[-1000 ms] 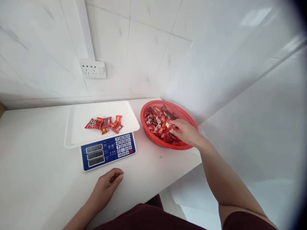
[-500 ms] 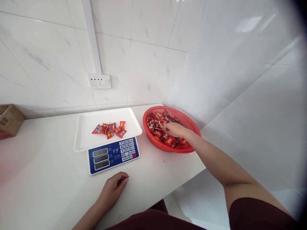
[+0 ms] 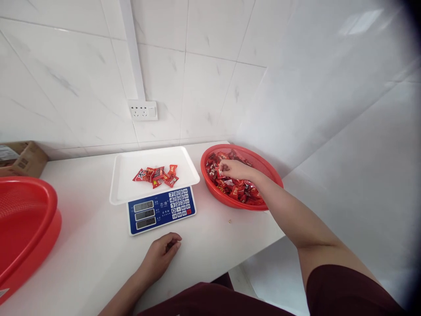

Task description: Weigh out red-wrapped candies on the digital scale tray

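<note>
My right hand [image 3: 234,169] reaches over the red plastic basket [image 3: 213,193] with its fingers pinched on a small red snack packet [image 3: 219,173]. Many more red wrapped packets [image 3: 235,192] fill that basket. On the white table in front of the scale, my left hand [image 3: 163,251] rests half curled, thumb and fingers apart, holding nothing. The digital scale [image 3: 164,221] has a blue panel with number keys and displays. Several red packets [image 3: 157,175] lie in a loose group on its white tray [image 3: 125,186].
A second red basket [image 3: 49,210] stands at the left edge, only partly in view. Behind it sits a cardboard box [image 3: 34,160]. A wall socket [image 3: 143,110] is above the scale. A tiny crumb [image 3: 230,221] lies on the table [image 3: 210,245].
The view has swung left, bringing in the second red basket. My right hand has shifted slightly towards the basket's left side, and a packet now shows at its fingertips. My left hand stays put.
</note>
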### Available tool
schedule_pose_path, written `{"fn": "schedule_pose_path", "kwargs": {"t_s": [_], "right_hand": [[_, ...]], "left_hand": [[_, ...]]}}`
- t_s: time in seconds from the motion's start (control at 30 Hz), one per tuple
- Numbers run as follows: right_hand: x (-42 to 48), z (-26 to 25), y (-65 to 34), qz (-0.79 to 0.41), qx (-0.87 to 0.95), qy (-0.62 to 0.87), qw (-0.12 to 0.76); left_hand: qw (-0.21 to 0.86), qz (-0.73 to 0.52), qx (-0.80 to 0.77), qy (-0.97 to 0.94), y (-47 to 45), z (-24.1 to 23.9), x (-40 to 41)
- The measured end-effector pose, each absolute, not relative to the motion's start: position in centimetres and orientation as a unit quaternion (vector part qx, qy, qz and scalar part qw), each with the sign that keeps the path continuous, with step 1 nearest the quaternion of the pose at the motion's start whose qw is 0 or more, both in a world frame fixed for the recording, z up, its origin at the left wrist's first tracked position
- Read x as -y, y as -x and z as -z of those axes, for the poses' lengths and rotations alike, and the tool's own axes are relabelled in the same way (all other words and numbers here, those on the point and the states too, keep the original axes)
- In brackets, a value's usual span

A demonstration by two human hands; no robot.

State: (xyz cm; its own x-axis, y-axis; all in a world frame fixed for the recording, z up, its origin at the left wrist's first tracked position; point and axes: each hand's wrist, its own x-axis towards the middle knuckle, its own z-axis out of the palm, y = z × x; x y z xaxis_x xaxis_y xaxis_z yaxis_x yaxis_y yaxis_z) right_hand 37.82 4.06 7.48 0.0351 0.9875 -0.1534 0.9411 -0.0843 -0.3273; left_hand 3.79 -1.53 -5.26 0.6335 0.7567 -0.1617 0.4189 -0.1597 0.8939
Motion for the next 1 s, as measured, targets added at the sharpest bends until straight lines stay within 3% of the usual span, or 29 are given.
{"fn": "schedule_pose_path", "kwargs": {"t_s": [0.37,0.57,0.83,1.0], "right_hand": [[-4.1,-5.3,-39.7,-0.08,0.633,0.77,0.007],[-4.8,-4.7,-38.9,-0.058,0.618,0.783,0.05],[-3.8,-7.5,-38.3,-0.274,0.55,0.724,0.314],[-3.8,-7.5,-37.1,-0.248,0.512,0.712,0.413]], "left_hand": [[0.511,-0.141,-0.394,-0.751,-3.8,4.9,1.6],[0.511,-0.152,-0.393,-0.749,-3.7,4.9,1.6],[0.51,-0.14,-0.389,-0.754,-3.7,5.0,1.6],[0.496,-0.14,-0.39,-0.763,-3.7,4.8,1.9]]}}
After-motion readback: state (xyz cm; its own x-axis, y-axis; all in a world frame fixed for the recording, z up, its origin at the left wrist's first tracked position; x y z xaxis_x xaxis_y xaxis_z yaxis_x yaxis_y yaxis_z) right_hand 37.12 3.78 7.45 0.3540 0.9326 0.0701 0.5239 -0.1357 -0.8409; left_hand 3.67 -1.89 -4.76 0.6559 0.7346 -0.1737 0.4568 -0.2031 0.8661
